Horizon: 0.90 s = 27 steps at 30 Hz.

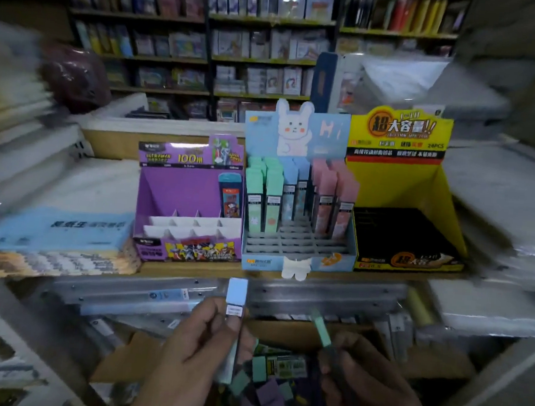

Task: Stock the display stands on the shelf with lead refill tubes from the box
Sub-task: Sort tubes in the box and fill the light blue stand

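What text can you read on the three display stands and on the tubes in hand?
"100" on the purple stand, on its header.
"Hi" on the blue stand, beside the rabbit.
"大容量!!" on the yellow stand, on its header.
"24PCS" on the same header.
Too blurred or too small to read: the label on the pale blue tube in the left hand, the green tube in the right hand, the stands' smaller lines, and the blue pack.
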### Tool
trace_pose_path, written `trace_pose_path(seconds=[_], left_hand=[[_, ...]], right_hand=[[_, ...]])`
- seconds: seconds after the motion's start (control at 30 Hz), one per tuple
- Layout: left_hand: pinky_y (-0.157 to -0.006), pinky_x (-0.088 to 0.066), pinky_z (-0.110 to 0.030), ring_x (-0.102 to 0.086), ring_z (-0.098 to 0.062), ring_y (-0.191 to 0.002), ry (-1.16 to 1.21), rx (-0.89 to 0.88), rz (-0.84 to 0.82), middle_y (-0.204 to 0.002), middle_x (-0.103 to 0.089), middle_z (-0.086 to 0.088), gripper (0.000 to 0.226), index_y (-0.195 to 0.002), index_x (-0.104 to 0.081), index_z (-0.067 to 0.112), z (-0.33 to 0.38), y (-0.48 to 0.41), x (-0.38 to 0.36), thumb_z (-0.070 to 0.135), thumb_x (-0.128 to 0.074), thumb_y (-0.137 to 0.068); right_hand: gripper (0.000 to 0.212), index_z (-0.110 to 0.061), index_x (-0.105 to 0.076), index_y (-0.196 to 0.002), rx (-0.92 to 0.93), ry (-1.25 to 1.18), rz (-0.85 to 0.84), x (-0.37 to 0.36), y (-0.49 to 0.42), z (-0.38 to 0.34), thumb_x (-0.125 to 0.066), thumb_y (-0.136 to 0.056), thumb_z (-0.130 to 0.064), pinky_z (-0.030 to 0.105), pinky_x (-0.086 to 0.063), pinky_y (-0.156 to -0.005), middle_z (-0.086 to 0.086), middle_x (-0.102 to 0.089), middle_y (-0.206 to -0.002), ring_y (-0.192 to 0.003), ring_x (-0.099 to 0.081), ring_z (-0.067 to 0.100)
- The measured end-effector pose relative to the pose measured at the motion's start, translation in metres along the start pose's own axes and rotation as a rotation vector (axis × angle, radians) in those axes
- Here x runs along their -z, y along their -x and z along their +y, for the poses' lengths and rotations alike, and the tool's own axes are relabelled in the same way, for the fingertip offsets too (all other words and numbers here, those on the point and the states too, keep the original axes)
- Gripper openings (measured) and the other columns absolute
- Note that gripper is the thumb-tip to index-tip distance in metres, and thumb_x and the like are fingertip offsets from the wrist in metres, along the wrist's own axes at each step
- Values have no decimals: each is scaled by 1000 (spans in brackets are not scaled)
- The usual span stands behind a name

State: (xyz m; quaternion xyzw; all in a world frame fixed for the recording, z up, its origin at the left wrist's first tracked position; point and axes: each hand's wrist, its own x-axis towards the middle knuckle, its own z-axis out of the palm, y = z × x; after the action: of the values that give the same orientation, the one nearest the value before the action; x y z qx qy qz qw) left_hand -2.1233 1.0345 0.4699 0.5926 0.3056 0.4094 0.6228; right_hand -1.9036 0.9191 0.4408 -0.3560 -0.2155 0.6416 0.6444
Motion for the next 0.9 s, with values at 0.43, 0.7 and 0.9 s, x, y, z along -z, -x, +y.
trace_pose_path(seconds=[0.43, 0.7, 0.9], left_hand=[[-68, -44, -34, -53, -31, -71, -258, -340, -18, -79, -52, -22, 33, -90, -59, 7, 55, -55, -29, 39, -67, -95], [-64, -42, -23, -49, -12, -70, -386, -418, 99, -79, -54, -12, 10, -87, -62, 16, 78, -99, -63, 18, -70, -93], [-67, -51, -40, -60, -17, -72, -598, -452, 216, -78, -62, 2, 11, -88, -62, 23, 82, -121, -74, 26, -72, -93]], right_hand=[[46, -10, -73, -93, 542, 531, 229, -27, -11, -89, -95, -59, -32, 34, -58, -65, 19, -76, -96, -81, -73, 24], [27, -10, -68, -109, 737, 673, 151, -11, -25, -164, -72, -82, -7, 37, -63, -77, 9, -77, -103, -97, -74, 26], [21, -23, -68, -106, 792, 751, 146, 8, -45, -191, -68, -86, -17, 36, -63, -72, 2, -77, -104, -95, -75, 21]])
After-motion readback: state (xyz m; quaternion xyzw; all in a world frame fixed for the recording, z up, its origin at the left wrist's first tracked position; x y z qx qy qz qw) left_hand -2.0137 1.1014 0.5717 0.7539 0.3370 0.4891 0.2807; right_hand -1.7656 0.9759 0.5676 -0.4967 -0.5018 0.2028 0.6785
